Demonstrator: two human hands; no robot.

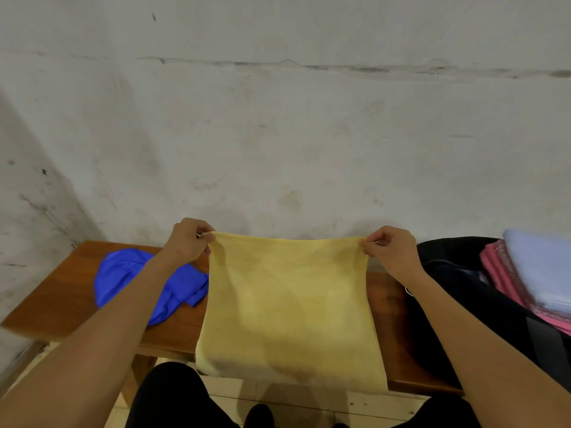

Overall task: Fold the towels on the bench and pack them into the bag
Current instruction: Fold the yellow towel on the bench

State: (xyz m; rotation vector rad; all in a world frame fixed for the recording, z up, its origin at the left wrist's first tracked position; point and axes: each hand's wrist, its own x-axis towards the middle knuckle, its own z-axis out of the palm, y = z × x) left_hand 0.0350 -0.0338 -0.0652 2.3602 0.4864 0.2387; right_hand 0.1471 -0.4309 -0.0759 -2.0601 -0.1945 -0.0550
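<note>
Hanging between both hands, the yellow towel (290,307) is pinched by left hand (188,239) and right hand (390,247).

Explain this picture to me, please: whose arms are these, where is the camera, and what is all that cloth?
There is no machine here. A person wears a camera on the head, so you look down along their own two bare arms. The left hand and the right hand each pinch a top corner of a yellow towel and hold it up, spread out; it hangs in front of a wooden bench that stands against a wall. A crumpled blue towel lies on the bench to the left. At the right sits an open black bag with folded cloth in it: a pink towel under a pale blue towel.
</note>
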